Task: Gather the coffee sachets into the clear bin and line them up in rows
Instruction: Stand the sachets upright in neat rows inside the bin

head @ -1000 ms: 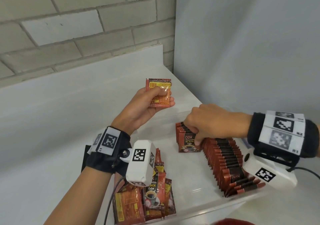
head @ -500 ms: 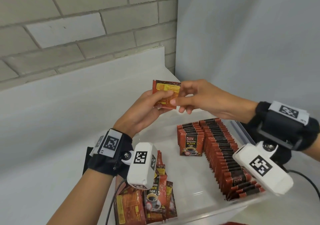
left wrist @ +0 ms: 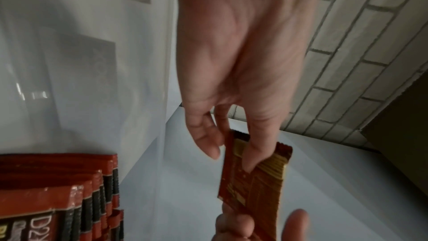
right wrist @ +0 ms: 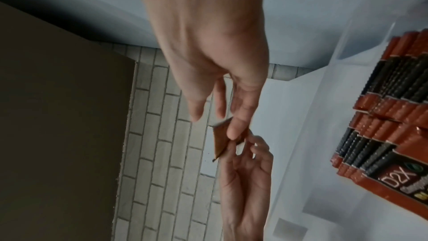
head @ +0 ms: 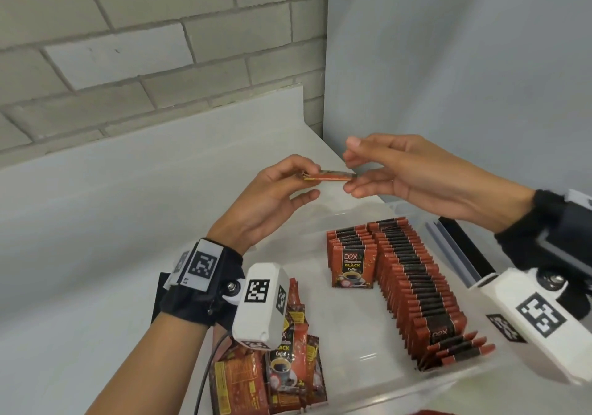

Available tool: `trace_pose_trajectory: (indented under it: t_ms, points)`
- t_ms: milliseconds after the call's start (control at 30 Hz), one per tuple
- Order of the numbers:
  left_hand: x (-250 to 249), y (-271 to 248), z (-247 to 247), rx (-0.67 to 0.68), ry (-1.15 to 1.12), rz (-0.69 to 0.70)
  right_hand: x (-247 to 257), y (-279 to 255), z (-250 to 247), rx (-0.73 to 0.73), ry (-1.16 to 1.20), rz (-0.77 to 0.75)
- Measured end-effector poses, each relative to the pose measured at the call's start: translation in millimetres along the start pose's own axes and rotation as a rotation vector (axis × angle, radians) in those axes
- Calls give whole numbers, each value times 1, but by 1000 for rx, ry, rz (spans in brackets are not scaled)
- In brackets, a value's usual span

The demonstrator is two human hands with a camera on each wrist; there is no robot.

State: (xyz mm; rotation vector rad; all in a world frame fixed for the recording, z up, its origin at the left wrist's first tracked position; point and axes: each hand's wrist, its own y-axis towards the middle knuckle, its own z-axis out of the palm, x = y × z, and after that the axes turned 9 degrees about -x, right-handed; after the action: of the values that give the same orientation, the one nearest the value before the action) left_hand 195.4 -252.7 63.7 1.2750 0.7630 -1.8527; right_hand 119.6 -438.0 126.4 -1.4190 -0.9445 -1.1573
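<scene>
Nearest, at about 6 o'clock in the head view, a loose pile of red foil coffee sachets [head: 272,379] lies flat just outside the near left corner of the clear plastic bin [head: 378,392]; at least three show, their exact number hidden under the wrist camera. Inside the bin stand two rows of upright sachets. The long row [head: 416,289] at 4 o'clock holds too many to count. The short row [head: 350,254] just left of it shows about eight, its front packet printed "D2X Black Coffee" with a cup picture.

Farther off, above the bin at 12 o'clock, one sachet [head: 330,176] is held flat and edge-on between two hands. The left hand [head: 272,197] pinches its left end with thumb and fingertips, other fingers loosely curled. The right hand [head: 413,171] pinches its right end, remaining fingers extended. The left wrist view shows its red back with gold print.
</scene>
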Motion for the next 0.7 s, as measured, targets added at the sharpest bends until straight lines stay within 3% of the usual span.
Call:
trace_pose_trajectory:
  t_ms: [67,167,300,600,700]
  points:
    - [1,0,1,11,-8,8,-1,1,1,-21,17,68]
    - [3,1,2,27,-2,23,-3,1,0,61,67,158]
    - [2,1,2,23,2,48,-4,1,-1,117,96,180]
    - [-6,-1,4,-59,25,22,5,6,-12,85,-403,-120]
    - [-8,-3,7,-26,198,28,7,4,-13,203,-565,-154]
